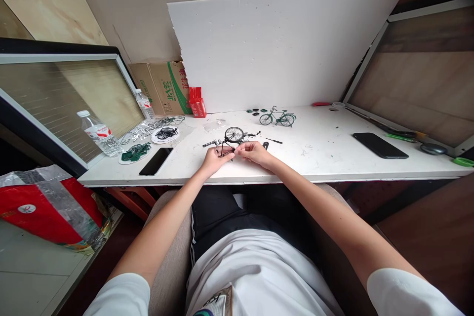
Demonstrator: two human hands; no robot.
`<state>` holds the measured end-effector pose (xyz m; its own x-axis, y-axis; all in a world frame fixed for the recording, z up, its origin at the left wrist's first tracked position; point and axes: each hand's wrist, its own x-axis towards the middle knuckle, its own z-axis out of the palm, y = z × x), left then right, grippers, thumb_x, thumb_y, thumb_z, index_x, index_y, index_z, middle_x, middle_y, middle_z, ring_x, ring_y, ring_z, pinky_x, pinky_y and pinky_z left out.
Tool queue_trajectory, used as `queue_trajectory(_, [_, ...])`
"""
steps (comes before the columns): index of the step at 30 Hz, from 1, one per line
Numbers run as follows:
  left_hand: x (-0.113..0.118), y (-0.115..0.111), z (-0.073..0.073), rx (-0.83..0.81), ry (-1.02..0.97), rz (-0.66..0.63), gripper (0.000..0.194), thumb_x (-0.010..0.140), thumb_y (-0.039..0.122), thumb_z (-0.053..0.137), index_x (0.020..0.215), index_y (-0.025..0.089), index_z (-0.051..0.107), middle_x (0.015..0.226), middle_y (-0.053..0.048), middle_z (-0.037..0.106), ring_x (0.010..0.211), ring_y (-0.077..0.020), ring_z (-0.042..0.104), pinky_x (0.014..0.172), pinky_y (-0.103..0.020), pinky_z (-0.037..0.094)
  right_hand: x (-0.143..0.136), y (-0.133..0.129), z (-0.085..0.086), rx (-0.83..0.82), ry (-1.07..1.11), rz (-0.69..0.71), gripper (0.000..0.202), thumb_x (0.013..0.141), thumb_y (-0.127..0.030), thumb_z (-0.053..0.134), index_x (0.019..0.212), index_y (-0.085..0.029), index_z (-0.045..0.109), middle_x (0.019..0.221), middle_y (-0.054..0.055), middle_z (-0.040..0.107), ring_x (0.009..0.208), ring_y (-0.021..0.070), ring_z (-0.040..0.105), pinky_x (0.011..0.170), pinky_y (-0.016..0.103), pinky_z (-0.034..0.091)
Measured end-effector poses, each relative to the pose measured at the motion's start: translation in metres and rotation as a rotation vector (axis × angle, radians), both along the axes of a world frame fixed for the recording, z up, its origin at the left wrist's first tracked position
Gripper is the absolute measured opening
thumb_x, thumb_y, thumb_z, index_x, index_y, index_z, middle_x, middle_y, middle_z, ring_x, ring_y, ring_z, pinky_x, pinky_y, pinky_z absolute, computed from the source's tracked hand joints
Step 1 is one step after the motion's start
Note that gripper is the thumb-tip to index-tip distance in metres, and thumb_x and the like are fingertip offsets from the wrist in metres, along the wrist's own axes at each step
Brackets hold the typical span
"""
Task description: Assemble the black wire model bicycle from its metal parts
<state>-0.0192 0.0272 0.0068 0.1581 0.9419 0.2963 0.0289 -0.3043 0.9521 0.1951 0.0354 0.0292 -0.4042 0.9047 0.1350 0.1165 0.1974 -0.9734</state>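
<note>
- Step in hand, as judged: close two-handed fingerwork at the near end of a black model bicycle [226,140], probably at a small joint or fitting.
- Next move, as judged: calls for a steady left hold and light, exact right-finger pressure, the frame being thin.
- Left hand [214,161]: grip pinching the frame between thumb and fingers.
- Right hand [256,153]: grip pressed together, fingertips against the frame's near end; whether a separate piece is pinched, cannot tell.
- Location: bicycle between the hands, near the front edge of the white surface [318,155].
- Appearance: black, slender-tubed, one spoked wheel [234,134] plainly visible at the far side; a second not made out; near end partly covered by fingers.
- Beyond, to the right: one green model bicycle [277,118], upright, two wheels fitted.
- Left: white plate [154,138] bearing black parts [166,133].
</note>
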Motion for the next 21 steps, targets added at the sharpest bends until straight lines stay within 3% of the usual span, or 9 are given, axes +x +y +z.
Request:
queue_trajectory(6, [0.0006,0.0012,-0.0008,0.017,0.011,0.013,0.044,0.069,0.037,0.093,0.102,0.012,0.079,0.107,-0.015,0.081,0.099,-0.0296,0.076,0.091,-0.046,0.064,0.0007,0.0025,-0.0021,-0.017,0.022,0.016,0.045,0.072,-0.055,0.084,0.092,-0.015,0.077,0.075,0.002,0.067,0.063,0.0103,0.051,0.054,0.024,0.036])
queue_trajectory(21, [-0.0010,0.0041,-0.0043,0.065,0.050,-0.013,0.043,0.072,0.040,0.091,0.103,0.012,0.079,0.105,-0.014,0.081,0.092,-0.0270,0.077,0.084,-0.043,0.065,0.0007,0.0025,-0.0034,-0.007,0.007,0.034,0.046,0.074,-0.058,0.082,0.092,-0.016,0.075,0.071,0.000,0.064,0.062,0.0105,0.050,0.055,0.024,0.036])
